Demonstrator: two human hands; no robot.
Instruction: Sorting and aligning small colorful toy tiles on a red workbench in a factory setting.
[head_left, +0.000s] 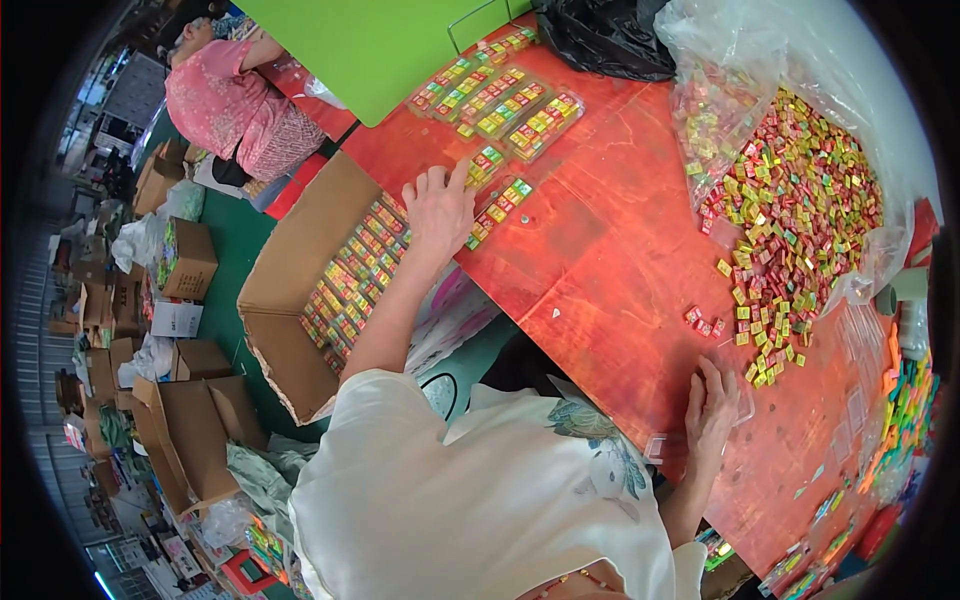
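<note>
My left hand reaches over the table's edge beside a cardboard box, its fingers bent and apart. Its index finger touches or hovers by a short clear pack of small red, yellow and green blocks. A similar narrow pack lies to its right. At the near edge of the table, my right hand rests palm down with curled, separated fingers. Clear plastic trays show by its wrist and beyond its fingers; part is hidden underneath. A few loose red blocks lie just beyond that hand.
Loose red and yellow blocks spill from a clear bag at right. Filled packs lie farther back, near a green board and black bag. The cardboard box holds rows of packs. Another person sits at far left.
</note>
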